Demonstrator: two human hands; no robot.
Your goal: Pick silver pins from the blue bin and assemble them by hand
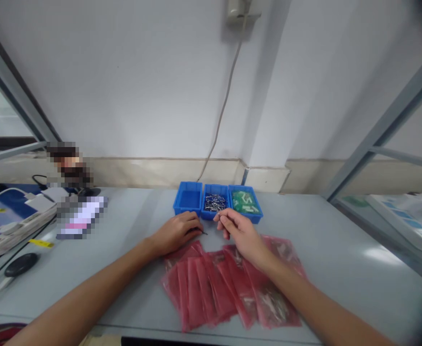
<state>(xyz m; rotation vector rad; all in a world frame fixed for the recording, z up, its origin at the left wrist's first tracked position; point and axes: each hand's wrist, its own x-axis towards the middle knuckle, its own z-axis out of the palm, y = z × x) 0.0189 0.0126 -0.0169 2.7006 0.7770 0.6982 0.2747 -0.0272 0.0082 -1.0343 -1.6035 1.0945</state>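
My left hand (178,232) rests on the grey table (341,259) just before the blue bins, fingers curled over a small dark pin that sticks out toward the right. My right hand (240,231) hovers close beside it, thumb and fingers pinched on a thin metal pin near the middle bin. Three small blue bins stand in a row: the left bin (188,197) looks empty, the middle bin (216,201) holds several metal pins, the right bin (245,202) holds green parts. Several pink plastic bags (211,288) lie fanned out under my forearms.
A grey cable (225,101) hangs down the white wall behind the bins. At the left edge lie a white power strip (12,228), a black round object (21,264) and blurred items. Metal frame bars rise at both sides.
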